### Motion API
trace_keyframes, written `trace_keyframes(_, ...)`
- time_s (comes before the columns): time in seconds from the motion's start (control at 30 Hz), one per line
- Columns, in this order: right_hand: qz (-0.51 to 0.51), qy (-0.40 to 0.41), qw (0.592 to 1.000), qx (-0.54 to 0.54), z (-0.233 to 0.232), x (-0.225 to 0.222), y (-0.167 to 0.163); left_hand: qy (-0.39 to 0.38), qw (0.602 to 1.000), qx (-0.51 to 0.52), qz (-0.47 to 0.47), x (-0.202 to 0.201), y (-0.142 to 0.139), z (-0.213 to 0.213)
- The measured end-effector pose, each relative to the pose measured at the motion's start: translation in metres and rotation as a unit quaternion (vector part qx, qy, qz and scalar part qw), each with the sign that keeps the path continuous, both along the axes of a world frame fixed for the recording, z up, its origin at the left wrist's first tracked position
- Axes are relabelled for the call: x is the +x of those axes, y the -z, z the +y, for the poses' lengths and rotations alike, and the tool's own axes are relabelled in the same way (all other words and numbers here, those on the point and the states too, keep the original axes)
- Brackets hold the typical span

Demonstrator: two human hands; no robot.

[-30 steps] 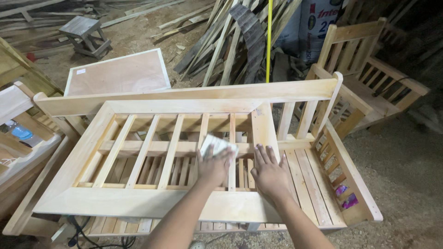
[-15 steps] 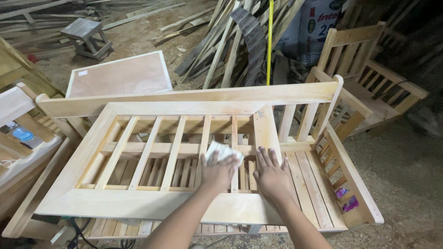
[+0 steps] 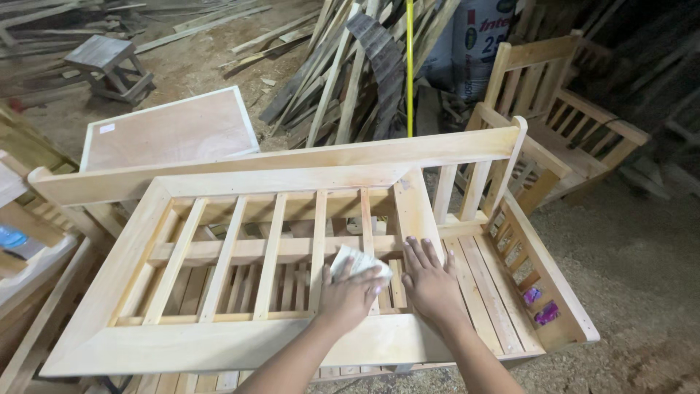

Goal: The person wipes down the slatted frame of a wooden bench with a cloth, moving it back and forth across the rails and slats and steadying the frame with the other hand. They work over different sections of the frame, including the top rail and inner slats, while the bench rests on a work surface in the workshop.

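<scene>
A pale slatted wooden frame (image 3: 219, 339) lies flat on top of an unfinished wooden bench (image 3: 561, 321). My left hand (image 3: 348, 295) presses a folded piece of pale sandpaper (image 3: 355, 263) against a vertical slat near the frame's right side. Beside it, my right hand (image 3: 430, 281) rests flat, fingers spread, on the frame's wider right upright (image 3: 413, 208). Both forearms reach in from the bottom edge.
A board with a reddish face (image 3: 171, 131) lies behind the frame. Planks (image 3: 350, 66) lean in a heap at the back, with a small stool (image 3: 106, 62) far left. An unfinished wooden chair (image 3: 576, 124) stands to the right. Two purple scraps (image 3: 539, 306) lie on the bench seat. Sawdust covers the floor.
The view has shifted slightly, and my left hand with the sandpaper has slid a little down the slat. My right hand stays flat on the frame.
</scene>
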State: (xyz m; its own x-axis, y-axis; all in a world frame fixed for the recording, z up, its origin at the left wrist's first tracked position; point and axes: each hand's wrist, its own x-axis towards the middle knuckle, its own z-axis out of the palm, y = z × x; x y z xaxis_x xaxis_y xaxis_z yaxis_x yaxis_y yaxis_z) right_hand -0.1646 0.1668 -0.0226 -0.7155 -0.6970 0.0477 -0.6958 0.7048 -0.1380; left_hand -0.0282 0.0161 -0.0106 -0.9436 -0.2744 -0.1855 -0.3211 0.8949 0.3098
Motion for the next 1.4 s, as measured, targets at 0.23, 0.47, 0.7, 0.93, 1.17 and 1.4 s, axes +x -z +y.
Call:
trace_keyframes(0.23, -0.036, -0.015, 0.998, -0.048, 0.021, -0.019, 0.021, -0.054, 0.991, 0.038, 0.114, -0.115, -0.025, -0.054)
trace_keyframes(0.47, -0.247, -0.068, 0.864, -0.433, 0.032, -0.046, -0.028, 0.051, 0.772, 0.61, 0.171, -0.129, -0.054, -0.063)
trace_keyframes(0.7, -0.072, 0.015, 0.934, -0.351, 0.009, -0.026, -0.059, 0.023, 0.882, 0.427, 0.198, -0.134, -0.03, -0.078)
trace_keyframes(0.93, 0.069, -0.039, 0.985, -0.153, -0.011, 0.075, 0.009, 0.037, 0.953, 0.084, 0.289, -0.114, 0.026, -0.115)
trace_keyframes(1.17, 0.017, -0.014, 0.995, -0.101, -0.019, 0.049, 0.04, 0.077, 0.944, 0.019, 0.32, -0.115, 0.052, -0.106)
trace_keyframes(1.4, 0.016, 0.001, 0.989, -0.144, -0.077, -0.034, 0.047, 0.147, 0.968, -0.054, 0.193, -0.137, 0.044, -0.108)
